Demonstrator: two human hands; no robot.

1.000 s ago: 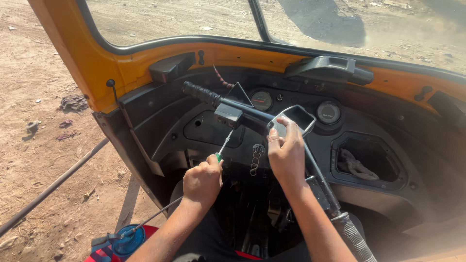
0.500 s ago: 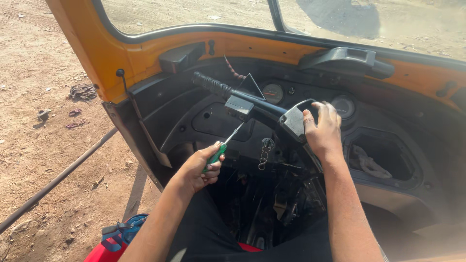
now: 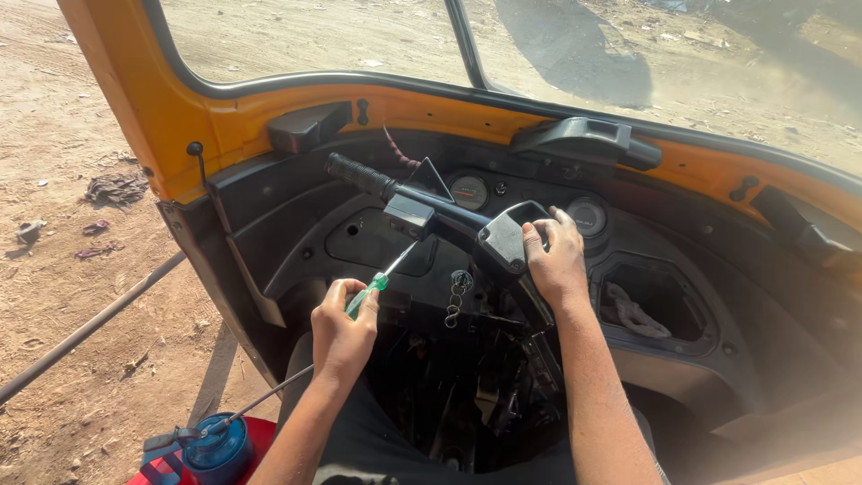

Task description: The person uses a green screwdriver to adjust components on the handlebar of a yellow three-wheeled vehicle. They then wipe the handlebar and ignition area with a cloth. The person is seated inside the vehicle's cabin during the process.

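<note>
Down at the bottom left edge, nearest the camera, sits a blue oil can with a thin spout, resting against something red. Just above it the two forearms reach forward into the cab of an orange vehicle. Of the two hands, the left hand is curled shut around the green handle of a screwdriver, whose metal shaft slants up and to the right, with its tip at the underside of a small dark switch box on the handlebar. The right hand is wrapped over the middle of that bar, fingers closed on a grey housing at the top of the steering column. Between the hands a short chain hangs down in front of the dark open space under the dashboard, where cables and metal parts show.

Further on, the bar's black rubber grip points up and left. Behind it two round gauges sit in the black dashboard, and a rag lies in an open pocket to the right. Beyond that runs the orange body panel under the windscreen, and outside lies dry, dusty ground with scattered litter and a long rod lying on it at the left.
</note>
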